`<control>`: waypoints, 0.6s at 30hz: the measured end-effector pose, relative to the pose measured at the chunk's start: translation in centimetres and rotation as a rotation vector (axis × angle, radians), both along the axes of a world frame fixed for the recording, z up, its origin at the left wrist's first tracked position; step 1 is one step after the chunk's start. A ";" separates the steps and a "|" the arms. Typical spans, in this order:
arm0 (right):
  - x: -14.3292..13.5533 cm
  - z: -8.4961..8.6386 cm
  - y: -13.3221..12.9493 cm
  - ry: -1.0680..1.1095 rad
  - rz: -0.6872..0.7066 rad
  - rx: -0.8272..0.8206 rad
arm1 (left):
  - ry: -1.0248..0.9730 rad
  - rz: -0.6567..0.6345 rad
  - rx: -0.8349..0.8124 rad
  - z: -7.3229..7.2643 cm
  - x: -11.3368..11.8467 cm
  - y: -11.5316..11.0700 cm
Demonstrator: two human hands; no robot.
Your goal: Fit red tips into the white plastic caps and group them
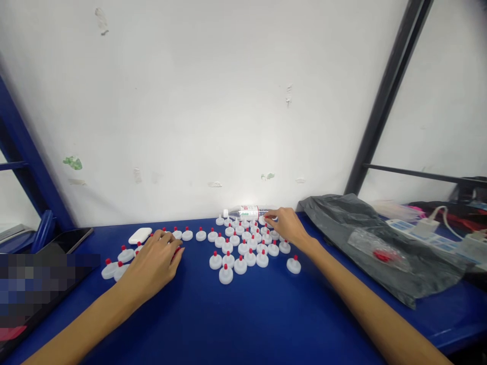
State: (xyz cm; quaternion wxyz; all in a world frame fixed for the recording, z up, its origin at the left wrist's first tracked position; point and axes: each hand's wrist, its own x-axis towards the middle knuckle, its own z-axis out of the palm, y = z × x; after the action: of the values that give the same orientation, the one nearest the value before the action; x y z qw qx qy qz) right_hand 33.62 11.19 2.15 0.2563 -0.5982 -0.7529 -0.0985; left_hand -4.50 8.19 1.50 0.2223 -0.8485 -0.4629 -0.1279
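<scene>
Many round white plastic caps with narrow nozzles stand upright on the blue table, most with a small red tip, like this front cap (225, 275). At the back, a white cap (219, 221) shows a bare nozzle. My left hand (157, 256) is over the left group, fingers curled, with a bit of red tip (177, 249) showing between thumb and fingers. Reaching to the back of the middle group, my right hand (287, 224) pinches a red tip (269, 216) just at a white cap. Whether that tip touches the nozzle is hard to see.
A clear bottle (249, 212) lies on its side against the wall. A white case (140, 235) sits behind my left hand. To the right lie a grey plastic bag (365, 243), a small clear bag with red pieces (380, 253) and a power strip (414, 229). A dark device (76, 238) lies left.
</scene>
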 end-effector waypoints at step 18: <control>0.3 -0.5 0.4 -0.118 0.076 -0.022 | -0.052 -0.020 -0.118 -1.2 0.0 0.4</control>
State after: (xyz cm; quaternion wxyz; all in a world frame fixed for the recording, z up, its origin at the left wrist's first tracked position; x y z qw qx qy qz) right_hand 33.90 11.59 1.62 0.2085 -0.5650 -0.7899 -0.1156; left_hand -4.53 8.57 0.34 0.1586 -0.8610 -0.4668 -0.1248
